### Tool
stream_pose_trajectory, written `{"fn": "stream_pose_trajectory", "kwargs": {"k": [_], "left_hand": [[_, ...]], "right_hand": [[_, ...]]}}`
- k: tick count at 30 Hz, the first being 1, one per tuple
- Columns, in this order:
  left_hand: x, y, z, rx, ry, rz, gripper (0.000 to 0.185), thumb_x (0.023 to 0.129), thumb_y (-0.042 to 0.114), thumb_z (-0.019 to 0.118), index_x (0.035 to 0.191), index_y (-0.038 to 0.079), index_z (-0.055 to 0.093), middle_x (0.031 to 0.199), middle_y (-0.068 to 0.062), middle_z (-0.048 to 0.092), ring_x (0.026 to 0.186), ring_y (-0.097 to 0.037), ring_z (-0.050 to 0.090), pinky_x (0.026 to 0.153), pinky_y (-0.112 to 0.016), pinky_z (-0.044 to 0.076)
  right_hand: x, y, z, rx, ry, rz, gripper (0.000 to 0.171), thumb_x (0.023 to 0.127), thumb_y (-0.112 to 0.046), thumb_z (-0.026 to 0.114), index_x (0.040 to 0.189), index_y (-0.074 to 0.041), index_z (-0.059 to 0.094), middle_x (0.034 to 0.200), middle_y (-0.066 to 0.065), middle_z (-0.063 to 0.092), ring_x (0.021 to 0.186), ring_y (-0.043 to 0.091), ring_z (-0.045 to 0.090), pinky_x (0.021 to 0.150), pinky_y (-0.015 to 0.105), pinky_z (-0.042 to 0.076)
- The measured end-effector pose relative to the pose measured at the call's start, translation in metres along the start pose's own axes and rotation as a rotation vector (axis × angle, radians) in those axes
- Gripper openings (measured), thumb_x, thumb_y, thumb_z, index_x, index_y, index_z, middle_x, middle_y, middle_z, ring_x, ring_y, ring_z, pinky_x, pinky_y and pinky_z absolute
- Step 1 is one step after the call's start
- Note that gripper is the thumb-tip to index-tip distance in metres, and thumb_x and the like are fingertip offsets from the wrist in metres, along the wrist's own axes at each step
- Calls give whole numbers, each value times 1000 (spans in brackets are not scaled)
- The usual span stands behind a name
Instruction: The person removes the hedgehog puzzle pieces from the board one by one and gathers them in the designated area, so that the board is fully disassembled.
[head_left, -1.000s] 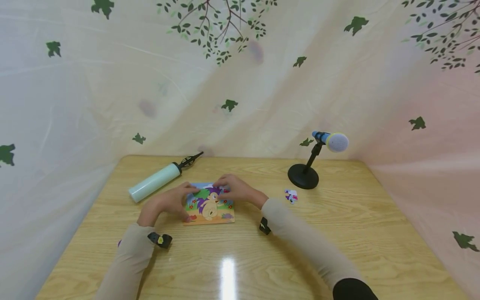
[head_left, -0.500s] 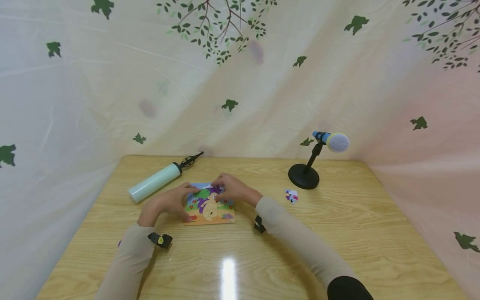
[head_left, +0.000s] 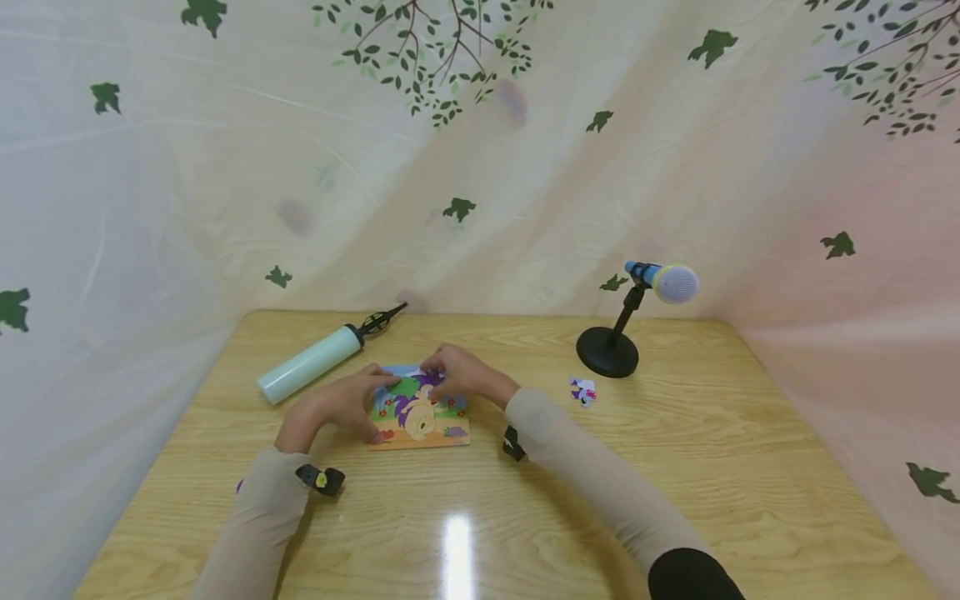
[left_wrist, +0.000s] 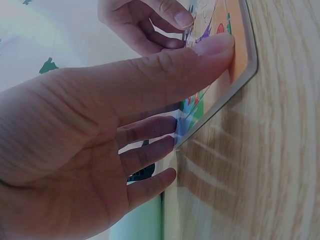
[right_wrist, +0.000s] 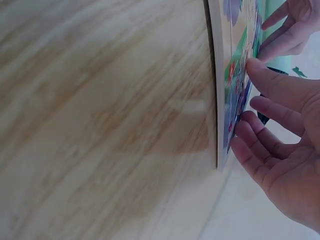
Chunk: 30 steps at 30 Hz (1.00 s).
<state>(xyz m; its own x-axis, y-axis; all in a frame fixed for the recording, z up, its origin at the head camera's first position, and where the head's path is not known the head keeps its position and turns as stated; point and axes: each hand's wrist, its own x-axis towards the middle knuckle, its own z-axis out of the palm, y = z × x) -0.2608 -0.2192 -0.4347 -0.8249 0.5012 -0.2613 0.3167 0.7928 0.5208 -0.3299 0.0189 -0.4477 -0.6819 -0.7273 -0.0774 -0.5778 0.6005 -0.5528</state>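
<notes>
A jigsaw puzzle board (head_left: 417,421) with a purple-haired cartoon animal on it lies flat on the table. My left hand (head_left: 347,404) spans its left side, thumb pressing near the front corner and fingertips along the far part. In the left wrist view the thumb (left_wrist: 165,75) lies long across the board's border. Over the upper right of the picture, my right hand (head_left: 463,372) touches the board with thumb and fingertips and covers part of the animal's head. The right wrist view has its thumb (right_wrist: 262,75) on the picture and other fingertips close to the board's edge.
A pale green hand pump (head_left: 311,364) lies behind the left hand. At the right stand a toy microphone (head_left: 671,284) on a black-based stand and, before it, a loose puzzle piece (head_left: 582,392). A small purple thing (head_left: 239,486) peeks out beside the left sleeve.
My right hand has shifted slightly left and back over the board, its forearm following. The left hand and the board have stayed in place.
</notes>
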Motion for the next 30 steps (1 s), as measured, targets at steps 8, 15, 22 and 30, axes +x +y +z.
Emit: {"fn": "stream_pose_trajectory", "kwargs": {"k": [8, 15, 22, 30], "left_hand": [[0, -1, 0, -18, -6, -9, 96, 76, 22, 89, 157, 9, 39, 154, -20, 37, 143, -44, 38, 119, -65, 33], [2, -2, 1, -22, -11, -12, 96, 75, 23, 90, 157, 11, 40, 154, -19, 37, 143, -43, 39, 119, -64, 34], [2, -2, 0, -21, -8, -7, 97, 75, 22, 90, 157, 10, 39, 152, -19, 38, 142, -42, 40, 119, -64, 34], [1, -1, 0, -13, 4, 26, 98, 73, 21, 90, 155, 5, 40, 148, -21, 41, 139, -43, 42, 118, -64, 35]], "right_hand": [[2, -1, -1, 24, -8, -6, 43, 84, -9, 82, 124, -1, 71, 103, 9, 71, 98, 19, 54, 82, 25, 50], [2, 1, -1, 39, -15, 12, 48, 84, -9, 82, 129, 2, 68, 109, 10, 69, 102, 19, 56, 87, 27, 53], [2, -1, -2, 35, -18, 29, 52, 85, -10, 82, 132, 1, 65, 115, 12, 65, 106, 21, 56, 91, 31, 54], [2, -1, -2, 16, -25, 38, 52, 86, -11, 81, 133, 2, 64, 118, 13, 62, 107, 22, 56, 93, 31, 55]]}}
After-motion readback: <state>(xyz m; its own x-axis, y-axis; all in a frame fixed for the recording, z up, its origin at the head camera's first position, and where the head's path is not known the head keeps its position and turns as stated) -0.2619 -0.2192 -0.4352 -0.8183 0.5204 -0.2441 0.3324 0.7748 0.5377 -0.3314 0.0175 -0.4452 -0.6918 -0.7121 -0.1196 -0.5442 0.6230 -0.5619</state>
